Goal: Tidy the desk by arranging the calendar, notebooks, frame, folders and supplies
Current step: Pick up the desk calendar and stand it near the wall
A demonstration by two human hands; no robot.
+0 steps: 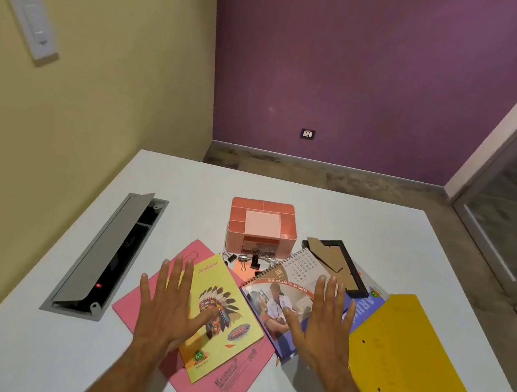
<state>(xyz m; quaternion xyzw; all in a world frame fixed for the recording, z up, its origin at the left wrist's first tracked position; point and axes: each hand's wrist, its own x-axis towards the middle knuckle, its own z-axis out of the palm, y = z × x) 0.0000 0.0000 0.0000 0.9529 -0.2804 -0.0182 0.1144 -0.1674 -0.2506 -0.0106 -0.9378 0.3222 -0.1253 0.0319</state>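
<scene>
My left hand (170, 304) is spread flat, fingers straight, over a yellow notebook (223, 322) that lies on a pink folder (219, 389). My right hand (322, 321) is spread flat over a spiral desk calendar (283, 288) lying on its side. A black photo frame (337, 266) lies face down behind the calendar. A blue notebook (364, 309) peeks out under it. To the right lies a yellow folder (419, 370). Binder clips (246, 261) are scattered in front of a pink desk organiser (260, 226).
The white desk (333, 207) ends at a far edge and a right edge. A grey cable hatch (105, 256) stands open at the left, against the beige wall. A glass door is at the right.
</scene>
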